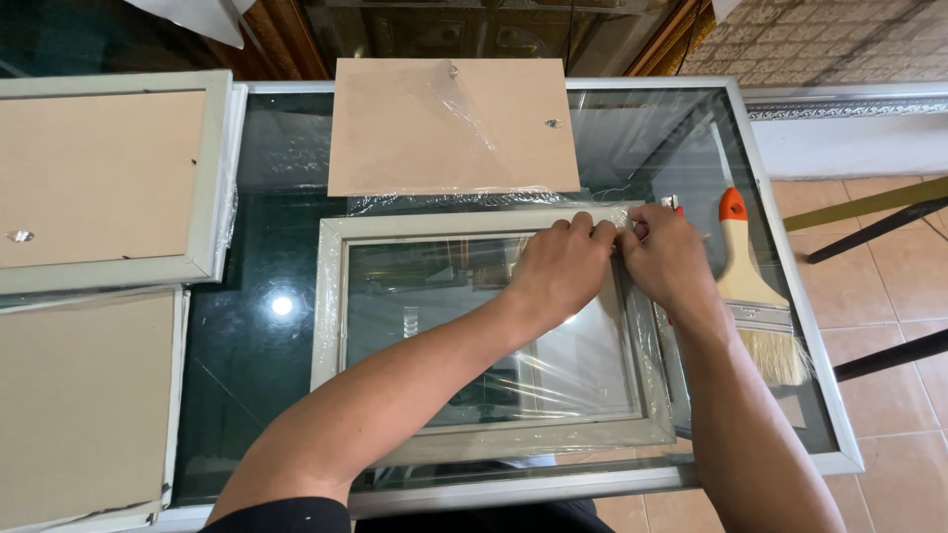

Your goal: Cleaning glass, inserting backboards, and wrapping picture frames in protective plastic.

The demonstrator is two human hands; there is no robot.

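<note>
the table (257, 326) has a glossy dark glass top with a smooth metal rim. the picture frame (331, 296) looks matt grey, under thin, crinkled, shiny plastic film (632, 326). the backing board (434, 128) is matt brown fibreboard. the paintbrush (752, 286) has a smooth pale wooden handle and coarse bristles.

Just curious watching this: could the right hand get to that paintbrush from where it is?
Probably yes. The right hand sits at the frame's top right corner, and the paintbrush lies right beside it on the glass, nothing between them.
</note>
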